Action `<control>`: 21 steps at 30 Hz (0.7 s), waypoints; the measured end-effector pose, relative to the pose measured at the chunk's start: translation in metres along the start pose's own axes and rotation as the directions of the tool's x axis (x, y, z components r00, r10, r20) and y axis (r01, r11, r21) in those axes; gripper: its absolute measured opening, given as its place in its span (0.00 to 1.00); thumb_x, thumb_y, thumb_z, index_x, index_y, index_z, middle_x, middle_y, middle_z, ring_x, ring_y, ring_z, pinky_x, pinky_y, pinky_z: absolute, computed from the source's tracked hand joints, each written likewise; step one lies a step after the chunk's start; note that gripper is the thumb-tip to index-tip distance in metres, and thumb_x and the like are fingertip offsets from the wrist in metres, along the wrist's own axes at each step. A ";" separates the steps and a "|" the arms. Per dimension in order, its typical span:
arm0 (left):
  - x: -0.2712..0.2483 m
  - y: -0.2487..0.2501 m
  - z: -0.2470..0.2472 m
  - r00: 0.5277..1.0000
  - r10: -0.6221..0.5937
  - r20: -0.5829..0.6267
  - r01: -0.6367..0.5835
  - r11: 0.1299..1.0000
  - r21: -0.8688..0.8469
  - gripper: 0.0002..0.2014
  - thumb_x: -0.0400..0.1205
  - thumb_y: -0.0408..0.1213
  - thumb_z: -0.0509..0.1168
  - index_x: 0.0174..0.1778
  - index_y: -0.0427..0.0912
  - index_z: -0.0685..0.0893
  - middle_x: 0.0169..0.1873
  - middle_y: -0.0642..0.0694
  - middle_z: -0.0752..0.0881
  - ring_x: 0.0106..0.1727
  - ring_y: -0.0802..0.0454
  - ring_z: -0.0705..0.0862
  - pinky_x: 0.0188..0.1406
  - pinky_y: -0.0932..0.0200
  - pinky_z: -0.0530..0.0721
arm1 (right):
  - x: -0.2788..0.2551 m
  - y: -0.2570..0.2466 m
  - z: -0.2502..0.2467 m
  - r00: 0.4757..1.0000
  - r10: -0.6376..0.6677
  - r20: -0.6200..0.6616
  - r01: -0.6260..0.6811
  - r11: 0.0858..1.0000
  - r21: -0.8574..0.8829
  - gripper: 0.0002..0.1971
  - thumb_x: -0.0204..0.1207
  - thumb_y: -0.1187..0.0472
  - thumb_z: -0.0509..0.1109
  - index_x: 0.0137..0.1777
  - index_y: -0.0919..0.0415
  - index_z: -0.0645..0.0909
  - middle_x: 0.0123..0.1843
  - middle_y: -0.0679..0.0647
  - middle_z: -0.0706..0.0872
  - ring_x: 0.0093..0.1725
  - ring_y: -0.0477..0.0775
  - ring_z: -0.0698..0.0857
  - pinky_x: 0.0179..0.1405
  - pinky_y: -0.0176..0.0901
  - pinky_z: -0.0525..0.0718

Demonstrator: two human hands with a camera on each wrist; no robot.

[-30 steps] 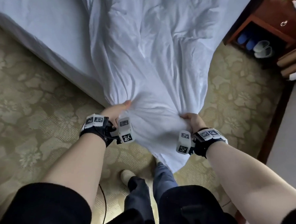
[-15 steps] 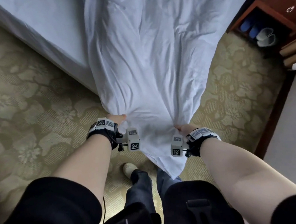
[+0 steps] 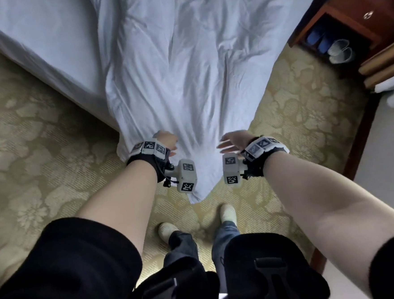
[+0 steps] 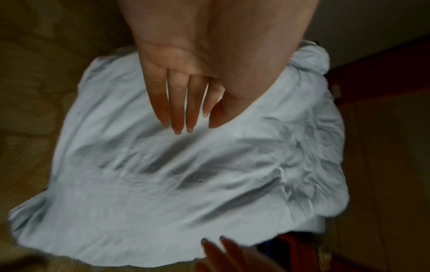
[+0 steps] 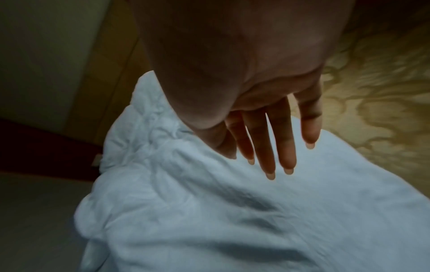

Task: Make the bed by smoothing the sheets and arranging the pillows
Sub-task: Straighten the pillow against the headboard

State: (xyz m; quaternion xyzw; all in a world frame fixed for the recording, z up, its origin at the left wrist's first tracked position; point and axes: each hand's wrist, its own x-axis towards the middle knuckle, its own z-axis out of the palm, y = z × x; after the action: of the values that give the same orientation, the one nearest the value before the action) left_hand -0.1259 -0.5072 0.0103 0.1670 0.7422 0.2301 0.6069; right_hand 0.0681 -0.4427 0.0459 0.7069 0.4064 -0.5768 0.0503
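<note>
A wrinkled white sheet (image 3: 185, 68) hangs off the corner of the bed (image 3: 44, 43), its pointed end reaching the carpet in front of my feet. My left hand (image 3: 166, 139) is over the sheet's lower left part; in the left wrist view its fingers (image 4: 179, 110) are straight and hold no fabric (image 4: 163, 184). My right hand (image 3: 231, 142) hovers by the sheet's right edge. Its fingers (image 5: 267, 147) are spread and straight over the sheet (image 5: 232, 220). Whether either hand touches the cloth I cannot tell. No pillow is in view.
Patterned beige carpet (image 3: 40, 160) surrounds the bed corner. A dark wooden nightstand (image 3: 356, 9) with slippers (image 3: 338, 50) on its lower shelf stands at the upper right, with rolled items (image 3: 386, 66) beside it. My shoes (image 3: 166, 229) stand just behind the sheet's tip.
Both hands gripped bunched sheet and pulled it toward me; now they have let go, fingers straight, and the sheet hangs down flatter.
</note>
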 end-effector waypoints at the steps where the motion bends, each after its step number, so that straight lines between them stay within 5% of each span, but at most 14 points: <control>1: -0.001 0.010 0.006 1.000 0.023 -0.001 -0.023 0.998 0.051 0.15 0.85 0.30 0.56 0.32 0.47 0.69 0.33 0.49 0.75 0.31 0.55 0.76 0.32 0.67 0.79 | -0.004 -0.006 -0.005 0.999 -0.043 0.014 0.043 0.999 -0.024 0.10 0.85 0.62 0.58 0.57 0.66 0.79 0.49 0.56 0.89 0.46 0.56 0.86 0.35 0.42 0.78; 3: -0.008 0.028 0.021 0.996 0.077 -0.033 -0.070 0.982 0.177 0.11 0.82 0.28 0.58 0.34 0.42 0.74 0.35 0.42 0.80 0.34 0.48 0.81 0.40 0.60 0.82 | -0.012 -0.013 -0.022 0.987 -0.156 0.022 0.158 0.980 -0.119 0.13 0.83 0.63 0.61 0.62 0.68 0.78 0.56 0.58 0.88 0.50 0.56 0.85 0.47 0.47 0.81; 5: -0.011 0.043 0.038 0.990 0.133 -0.047 -0.111 0.941 0.319 0.06 0.80 0.29 0.59 0.47 0.36 0.80 0.46 0.36 0.85 0.47 0.41 0.87 0.55 0.51 0.86 | -0.015 -0.013 -0.043 0.964 -0.264 0.020 0.261 0.935 -0.239 0.13 0.80 0.63 0.64 0.62 0.67 0.80 0.57 0.59 0.88 0.52 0.57 0.87 0.55 0.51 0.84; 8: -0.023 0.070 0.070 0.982 0.185 -0.035 -0.148 0.873 0.465 0.20 0.80 0.33 0.60 0.69 0.35 0.73 0.57 0.39 0.81 0.59 0.39 0.84 0.62 0.44 0.83 | -0.016 -0.013 -0.079 0.932 -0.360 0.043 0.353 0.873 -0.338 0.14 0.77 0.63 0.69 0.61 0.65 0.80 0.54 0.59 0.89 0.52 0.57 0.89 0.44 0.49 0.86; 11: -0.033 0.101 0.108 0.974 0.227 -0.008 -0.188 0.827 0.530 0.22 0.79 0.35 0.62 0.71 0.38 0.72 0.63 0.39 0.80 0.61 0.40 0.83 0.63 0.44 0.83 | -0.015 -0.014 -0.126 0.906 -0.420 0.057 0.408 0.826 -0.388 0.14 0.76 0.61 0.71 0.60 0.63 0.80 0.50 0.57 0.88 0.45 0.54 0.87 0.31 0.38 0.80; 16: -0.041 0.158 0.193 0.956 0.294 0.011 -0.248 0.786 0.567 0.21 0.78 0.35 0.65 0.67 0.39 0.74 0.62 0.39 0.81 0.60 0.41 0.83 0.62 0.47 0.83 | -0.004 -0.010 -0.226 0.875 -0.480 0.065 0.445 0.744 -0.499 0.13 0.74 0.58 0.73 0.57 0.58 0.80 0.56 0.58 0.86 0.51 0.55 0.83 0.57 0.53 0.84; 21: -0.040 0.212 0.271 0.947 0.319 0.033 -0.280 0.774 0.568 0.20 0.77 0.36 0.66 0.66 0.41 0.76 0.56 0.41 0.85 0.59 0.44 0.85 0.61 0.47 0.84 | 0.013 -0.009 -0.325 0.866 -0.495 0.066 0.445 0.704 -0.553 0.15 0.74 0.56 0.73 0.59 0.57 0.79 0.55 0.53 0.83 0.52 0.53 0.82 0.51 0.44 0.81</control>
State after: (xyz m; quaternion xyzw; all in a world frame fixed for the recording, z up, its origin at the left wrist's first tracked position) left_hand 0.1403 -0.3128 0.1164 0.4474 0.7600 0.0987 0.4609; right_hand 0.3144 -0.2540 0.1453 0.5589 0.7231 -0.3968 0.0850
